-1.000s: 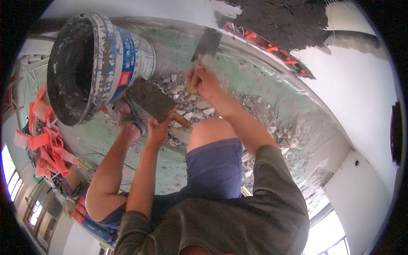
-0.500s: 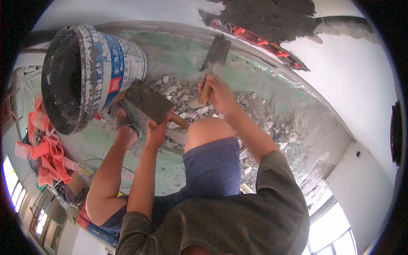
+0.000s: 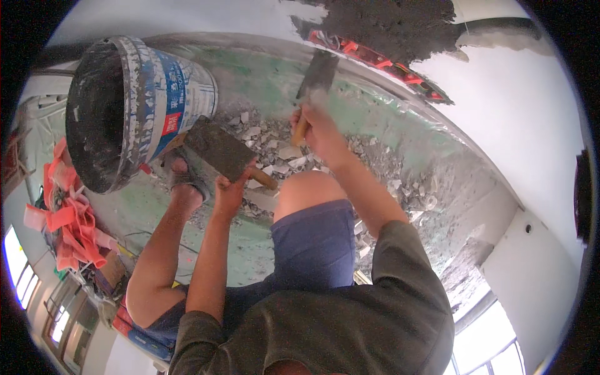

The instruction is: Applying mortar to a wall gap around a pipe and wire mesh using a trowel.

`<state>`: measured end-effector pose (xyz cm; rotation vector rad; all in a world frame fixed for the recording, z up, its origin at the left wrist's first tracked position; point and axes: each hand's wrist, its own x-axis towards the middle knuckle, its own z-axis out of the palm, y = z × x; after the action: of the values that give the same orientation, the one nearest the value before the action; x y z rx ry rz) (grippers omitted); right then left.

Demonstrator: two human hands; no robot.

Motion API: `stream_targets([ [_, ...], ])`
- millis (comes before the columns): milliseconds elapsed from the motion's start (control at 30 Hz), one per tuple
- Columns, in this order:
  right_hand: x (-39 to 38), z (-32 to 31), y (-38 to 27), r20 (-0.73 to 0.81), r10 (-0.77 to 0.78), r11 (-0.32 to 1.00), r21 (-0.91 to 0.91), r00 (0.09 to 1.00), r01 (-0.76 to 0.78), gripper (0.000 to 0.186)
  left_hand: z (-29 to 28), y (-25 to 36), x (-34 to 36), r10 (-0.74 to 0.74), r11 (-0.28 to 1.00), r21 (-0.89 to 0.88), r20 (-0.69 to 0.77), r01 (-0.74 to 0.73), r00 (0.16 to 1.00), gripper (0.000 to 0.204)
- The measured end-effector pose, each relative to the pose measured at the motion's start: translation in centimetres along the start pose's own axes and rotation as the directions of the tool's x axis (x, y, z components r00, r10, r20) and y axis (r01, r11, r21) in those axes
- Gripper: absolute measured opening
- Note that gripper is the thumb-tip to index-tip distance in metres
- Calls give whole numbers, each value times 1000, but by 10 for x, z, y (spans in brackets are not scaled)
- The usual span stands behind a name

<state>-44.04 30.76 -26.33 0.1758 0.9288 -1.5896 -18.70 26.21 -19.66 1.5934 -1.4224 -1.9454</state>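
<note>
My left hand [image 3: 230, 187] is closed on a flat, mortar-coated rectangular tool [image 3: 220, 147] with a short wooden handle, held beside the bucket. My right hand [image 3: 315, 128] grips a dark-bladed trowel [image 3: 317, 75] by its wooden handle, blade pointing up toward the wall base; the area around the blade's lower end is blurred. The white bucket [image 3: 175, 100] with a blue and red label has a dark, caked inside [image 3: 94, 119], its mouth facing left in the picture.
Broken rubble [image 3: 287, 152] lies on the green, dusty floor [image 3: 250, 75]. The white wall [image 3: 500, 94] carries dark mortar [image 3: 394, 25] and a red strip [image 3: 381, 62]. Crumpled pink material [image 3: 69, 219] lies at left, near my sandalled foot [image 3: 184, 178] and the windows [image 3: 22, 269].
My right hand with its trowel has moved rightward along the wall base since a second ago. The view has shifted slightly. My left hand and its tool have barely moved.
</note>
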Motion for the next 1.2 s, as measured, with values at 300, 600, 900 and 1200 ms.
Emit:
stream_targets([
  [300, -32, -48, 2, 208, -102, 754, -622, 973, 212, 30, -1, 19, -27, 70, 997, -28, -4, -70, 998, 18],
  [600, -93, 58, -145, 309, 255, 591, -800, 916, 105, 25, -9, 130, -121, 195, 981, -16, 73, -195, 978, 19],
  [900, -167, 285, -147, 488, 265, 77, -871, 832, 486, 25, -135, 273, -154, 59, 966, -259, 138, -22, 989, 26],
  [1200, -138, 351, -7, 742, 79, -654, -466, 666, 596, 16, -247, 268, -56, -212, 882, -332, 354, 335, 911, 28],
])
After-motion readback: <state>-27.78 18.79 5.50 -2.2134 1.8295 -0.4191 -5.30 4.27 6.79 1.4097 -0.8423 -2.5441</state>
